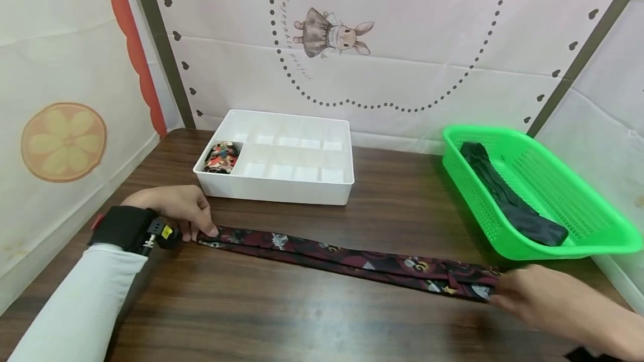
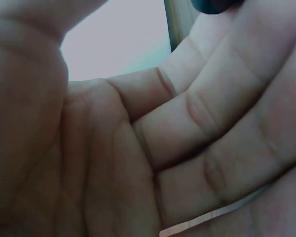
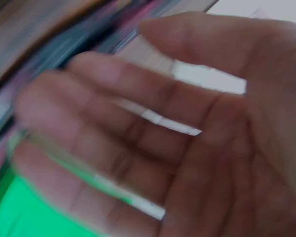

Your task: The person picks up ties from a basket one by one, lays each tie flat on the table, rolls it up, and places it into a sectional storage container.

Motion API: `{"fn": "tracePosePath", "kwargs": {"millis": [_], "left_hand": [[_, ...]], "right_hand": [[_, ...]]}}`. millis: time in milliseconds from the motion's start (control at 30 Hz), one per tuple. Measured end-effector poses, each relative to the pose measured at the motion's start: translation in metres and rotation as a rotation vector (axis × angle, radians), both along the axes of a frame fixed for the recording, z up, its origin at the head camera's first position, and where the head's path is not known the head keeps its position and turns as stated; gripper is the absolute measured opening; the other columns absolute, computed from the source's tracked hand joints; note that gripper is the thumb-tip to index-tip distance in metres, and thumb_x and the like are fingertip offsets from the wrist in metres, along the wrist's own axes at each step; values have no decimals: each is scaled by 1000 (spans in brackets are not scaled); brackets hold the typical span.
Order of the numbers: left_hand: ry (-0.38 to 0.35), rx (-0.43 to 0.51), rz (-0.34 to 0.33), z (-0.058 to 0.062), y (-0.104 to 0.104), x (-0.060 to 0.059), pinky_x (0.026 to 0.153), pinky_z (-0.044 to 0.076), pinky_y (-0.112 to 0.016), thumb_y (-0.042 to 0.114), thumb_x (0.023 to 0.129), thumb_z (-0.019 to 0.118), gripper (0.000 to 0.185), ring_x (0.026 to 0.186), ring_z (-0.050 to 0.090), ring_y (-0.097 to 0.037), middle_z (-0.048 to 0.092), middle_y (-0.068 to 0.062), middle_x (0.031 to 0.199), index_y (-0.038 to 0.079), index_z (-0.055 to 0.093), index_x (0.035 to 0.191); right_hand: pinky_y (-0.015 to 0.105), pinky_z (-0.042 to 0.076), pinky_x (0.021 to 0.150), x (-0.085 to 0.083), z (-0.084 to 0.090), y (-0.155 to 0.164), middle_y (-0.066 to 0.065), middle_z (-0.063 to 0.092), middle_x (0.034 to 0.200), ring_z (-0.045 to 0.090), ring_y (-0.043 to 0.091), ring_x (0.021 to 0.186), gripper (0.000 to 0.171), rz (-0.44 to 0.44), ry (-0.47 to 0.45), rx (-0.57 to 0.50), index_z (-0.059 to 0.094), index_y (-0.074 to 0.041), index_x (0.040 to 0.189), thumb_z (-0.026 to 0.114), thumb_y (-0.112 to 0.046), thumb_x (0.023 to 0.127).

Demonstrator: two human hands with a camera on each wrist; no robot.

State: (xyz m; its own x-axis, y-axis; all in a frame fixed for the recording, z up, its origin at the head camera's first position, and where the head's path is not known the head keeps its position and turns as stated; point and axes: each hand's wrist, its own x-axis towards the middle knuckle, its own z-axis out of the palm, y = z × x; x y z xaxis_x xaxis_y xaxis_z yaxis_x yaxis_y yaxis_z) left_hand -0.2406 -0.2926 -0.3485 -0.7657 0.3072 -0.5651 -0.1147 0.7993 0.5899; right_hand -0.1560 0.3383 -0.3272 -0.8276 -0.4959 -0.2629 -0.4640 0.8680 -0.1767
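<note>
Tie [image 1: 352,261]: dark red, patterned; stretched flat across the table [image 1: 282,317], in front of the organiser and basket
Left hand [image 1: 176,211]: fingers curled, pressing the tie's narrow end to the table
Right hand [image 1: 548,300]: blurred; fingers loosely straight, spread, at the wide end; grip cannot be told
Organiser [image 1: 282,183]: white; one rolled tie [image 1: 220,158] in its left compartment
Basket [image 1: 593,194]: green; holds a black tie [image 1: 508,197]

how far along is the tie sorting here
Already done: one rolled patterned tie sits in a corner compartment of the white organizer. In hand: a dark red patterned tie lies stretched flat on the table, left hand at one end, right hand at the other. Left: a black tie in the green basket.
</note>
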Motion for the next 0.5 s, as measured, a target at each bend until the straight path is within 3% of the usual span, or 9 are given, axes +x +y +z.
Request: {"fn": "tracePosePath", "kwargs": {"millis": [133,267,400,500], "left_hand": [[15,-37,32,1,-5,1,60,55,-27,33,91,81,31,59,66,-12,67,-2,65,9,72,74],[68,-89,63,0,-9,9,57,54,-28,40,91,79,37,57,66,-14,66,-1,62,11,67,69],[111,-67,71,-2,-4,13,54,51,-29,37,92,78,35,57,64,-15,66,-2,64,10,67,72],[117,-42,64,-5,5,11,52,49,-28,35,92,78,33,56,62,-15,66,-2,64,10,66,72]], "right_hand": [[24,48,59,-8,16,-84,-22,60,87,53,-6,70,7,385,37,-252,73,-25,98,72,-21,103],[21,51,66,-25,21,-180,-14,64,93,56,-4,75,6,588,186,-358,74,-19,105,69,-23,105],[17,49,69,-47,14,-268,-9,68,95,57,-2,77,10,663,290,-378,74,-15,106,68,-23,105],[15,47,70,-61,7,-322,-10,68,95,57,-1,78,13,639,260,-322,74,-14,110,69,-25,104]]}}
